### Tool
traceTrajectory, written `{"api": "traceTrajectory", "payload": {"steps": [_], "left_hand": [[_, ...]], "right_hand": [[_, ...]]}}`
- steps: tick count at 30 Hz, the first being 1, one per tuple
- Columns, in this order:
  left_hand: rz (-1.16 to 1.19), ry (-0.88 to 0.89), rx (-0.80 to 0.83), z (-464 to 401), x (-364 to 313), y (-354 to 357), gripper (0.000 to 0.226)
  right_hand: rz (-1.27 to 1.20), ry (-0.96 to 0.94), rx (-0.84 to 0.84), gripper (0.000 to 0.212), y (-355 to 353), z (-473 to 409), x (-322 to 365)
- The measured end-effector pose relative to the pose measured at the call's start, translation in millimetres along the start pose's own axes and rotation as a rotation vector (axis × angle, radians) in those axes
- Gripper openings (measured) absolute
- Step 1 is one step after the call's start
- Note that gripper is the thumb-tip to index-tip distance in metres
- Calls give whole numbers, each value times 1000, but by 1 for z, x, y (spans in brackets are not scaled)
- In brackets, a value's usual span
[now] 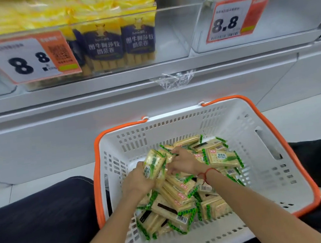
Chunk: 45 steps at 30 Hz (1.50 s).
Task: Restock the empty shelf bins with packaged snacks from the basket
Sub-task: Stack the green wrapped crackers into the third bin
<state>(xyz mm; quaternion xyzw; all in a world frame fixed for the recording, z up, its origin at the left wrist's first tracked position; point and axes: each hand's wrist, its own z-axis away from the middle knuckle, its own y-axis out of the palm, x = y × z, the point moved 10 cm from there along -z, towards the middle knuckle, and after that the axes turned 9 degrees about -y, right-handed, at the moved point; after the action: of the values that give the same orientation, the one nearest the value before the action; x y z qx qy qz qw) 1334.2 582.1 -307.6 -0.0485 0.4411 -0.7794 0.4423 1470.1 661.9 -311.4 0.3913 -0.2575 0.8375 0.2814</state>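
Right shelf bin [283, 15] open-topped; cracker packs [183, 198] crowd basket [255, 123] floor.

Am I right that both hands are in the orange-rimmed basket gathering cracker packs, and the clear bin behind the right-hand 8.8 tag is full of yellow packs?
Not quite. The head view shows the left hand and right hand gathering cracker packs in the basket, but the right-hand bin looks empty. The yellow packs fill the left bin.

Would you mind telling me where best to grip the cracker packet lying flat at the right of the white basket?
Probably take the green-edged cracker packet across its two long flat sides, coming from above. It lies label-up on top of the pile in the white orange-rimmed basket, with its upper face and near edge exposed; the crimped green ends look floppier.
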Motion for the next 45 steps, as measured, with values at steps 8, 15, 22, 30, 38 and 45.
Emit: {"api": "traceTrajectory", "payload": {"steps": [8,15,22,30,38,45], "left_hand": [[-43,245,-24,37,-65,-54,70],[-221,294,-87,48,-67,-65,83],[-313,366,-226,55,-87,-71,90],[584,143,68,48,-82,-70,108],[1140,30,362,42,-99,-38,67],[1084,-15,319,18,-73,-30,84]], "right_hand": [[-182,-51,-74,48,-48,47,62],[-316,-59,-11,28,-37,63,62],[-301,-106,-64,59,-42,60,55],[-574,-169,-87,71,-71,61,51],[-705,-83,7,59,-69,53,34],[485,122,-257,48,-147,38,-43]]}}
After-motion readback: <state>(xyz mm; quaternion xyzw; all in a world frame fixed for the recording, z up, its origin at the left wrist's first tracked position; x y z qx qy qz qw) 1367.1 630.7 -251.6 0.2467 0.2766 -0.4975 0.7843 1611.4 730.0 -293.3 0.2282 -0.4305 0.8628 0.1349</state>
